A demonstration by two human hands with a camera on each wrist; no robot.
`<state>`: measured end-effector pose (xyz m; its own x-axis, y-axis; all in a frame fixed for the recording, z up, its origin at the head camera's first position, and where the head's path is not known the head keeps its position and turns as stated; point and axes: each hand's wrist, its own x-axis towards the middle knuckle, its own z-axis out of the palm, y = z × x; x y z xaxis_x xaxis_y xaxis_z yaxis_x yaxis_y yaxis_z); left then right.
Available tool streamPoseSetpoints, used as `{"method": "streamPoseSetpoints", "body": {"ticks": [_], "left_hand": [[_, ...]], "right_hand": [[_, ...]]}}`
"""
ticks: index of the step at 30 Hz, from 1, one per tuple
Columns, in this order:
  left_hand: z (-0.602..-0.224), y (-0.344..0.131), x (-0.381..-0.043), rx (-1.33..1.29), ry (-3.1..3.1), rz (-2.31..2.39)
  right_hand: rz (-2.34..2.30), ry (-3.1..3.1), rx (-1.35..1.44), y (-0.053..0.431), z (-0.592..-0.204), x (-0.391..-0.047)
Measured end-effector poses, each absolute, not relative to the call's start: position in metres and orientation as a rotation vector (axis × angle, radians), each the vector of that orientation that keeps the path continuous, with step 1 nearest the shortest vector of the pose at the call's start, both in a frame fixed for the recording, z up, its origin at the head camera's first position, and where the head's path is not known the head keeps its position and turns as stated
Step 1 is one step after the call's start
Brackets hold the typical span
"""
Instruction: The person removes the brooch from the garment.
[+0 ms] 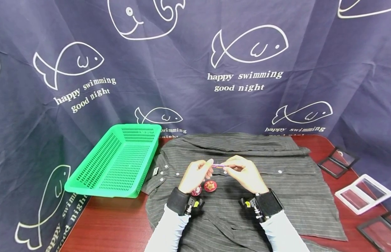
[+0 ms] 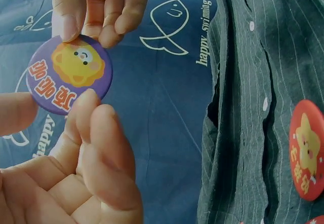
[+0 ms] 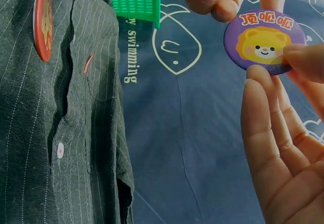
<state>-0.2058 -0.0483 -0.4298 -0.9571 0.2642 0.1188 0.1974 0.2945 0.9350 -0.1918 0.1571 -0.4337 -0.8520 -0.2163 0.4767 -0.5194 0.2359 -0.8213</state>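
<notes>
A round purple pin badge with a yellow lion face and red lettering is held between both hands, above a dark striped shirt. My left hand pinches one edge of it with thumb and fingers. On the opposite edge, my right hand grips it between thumb and fingers. From the head view the badge shows nearly edge-on. Below the hands on the shirt lie a red badge with a gold star figure and another red-and-white badge, partly covered by the left hand.
A green plastic basket stands on the red-brown table at the left. Several framed cases, one white and others black, lie along the right edge. A blue fish-print curtain hangs behind.
</notes>
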Motion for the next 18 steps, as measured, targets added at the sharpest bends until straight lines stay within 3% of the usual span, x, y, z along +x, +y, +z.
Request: {"method": "streamPoseSetpoints", "body": {"ticks": [18], "left_hand": [[-0.4326, -0.0431, -0.2057, 0.343, 2.363, 1.96]], "right_hand": [[1.679, -2.225, 0.757, 0.1545, -0.4386, -0.1927]]}}
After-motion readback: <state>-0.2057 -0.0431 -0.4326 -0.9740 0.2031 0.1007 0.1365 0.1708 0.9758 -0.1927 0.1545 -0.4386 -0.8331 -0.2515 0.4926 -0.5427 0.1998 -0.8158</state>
